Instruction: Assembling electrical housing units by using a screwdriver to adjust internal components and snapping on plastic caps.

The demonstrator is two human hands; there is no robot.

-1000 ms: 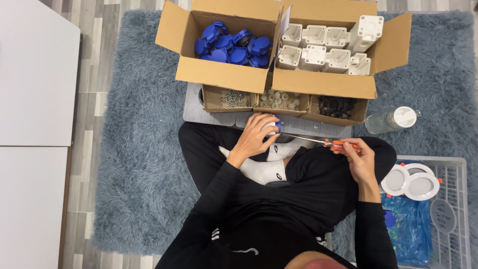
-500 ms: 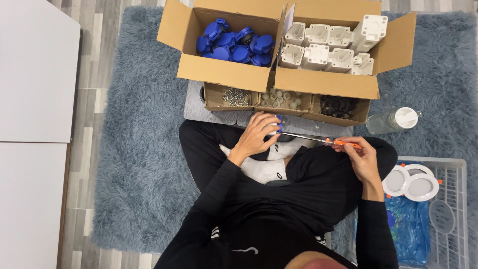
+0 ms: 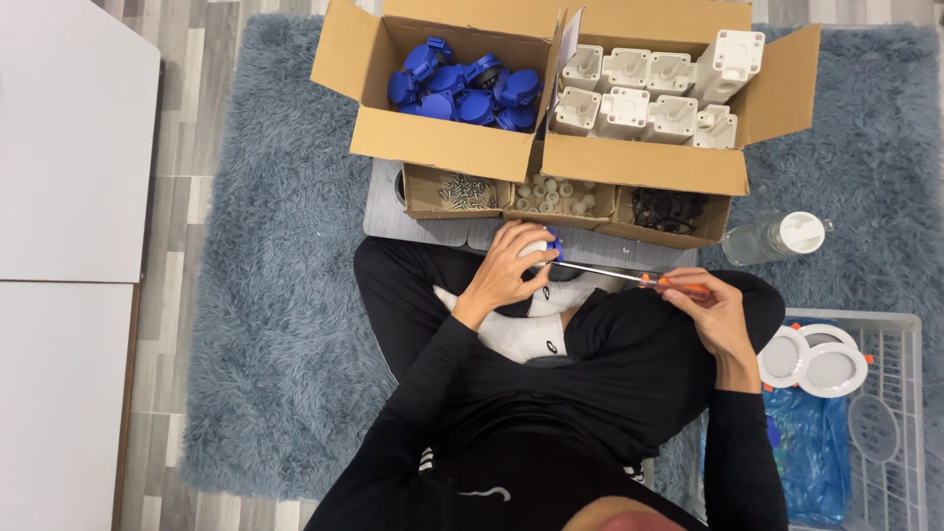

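Note:
I sit cross-legged on a blue-grey shaggy rug. My left hand (image 3: 506, 267) grips a small white and blue plastic part (image 3: 547, 246) just above my knee. An orange-handled screwdriver (image 3: 629, 278) is in my right hand (image 3: 710, 313), held nearly level, with its tip against that part. Directly beyond my hands stands a low cardboard tray (image 3: 462, 209) with three compartments: screws on the left, small white pieces in the middle, black pieces on the right.
Two open cardboard boxes stand behind the tray: blue plastic caps (image 3: 462, 90) in the left, white plastic housings (image 3: 649, 88) in the right. A clear bottle (image 3: 777, 237) lies at the right. A white wire basket (image 3: 890, 413) holds round white discs and a blue bag. White cabinet fronts (image 3: 69, 197) line the left.
Both hands have kept their places on the part and the screwdriver; only small shifts of the fingers and the tool show. The view has drifted slightly.

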